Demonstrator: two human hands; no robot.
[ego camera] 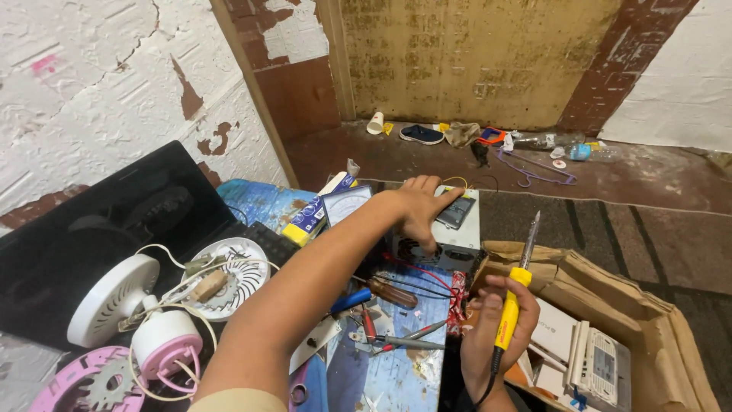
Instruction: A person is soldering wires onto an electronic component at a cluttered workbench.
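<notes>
Soldering iron (512,301) is gripped upright in the closed right hand (499,328), tip pointing up and away. The grey metal box (450,229) lies ahead and leftward on the desk (396,374), touched by the spread left hand (418,207), which is nearer.

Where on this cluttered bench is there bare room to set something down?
Little. The only bare patch is the blue table below the probes, between the left arm and the right hand gripping the soldering iron. Fan parts crowd the left, the left hand covers the metal box.
</notes>
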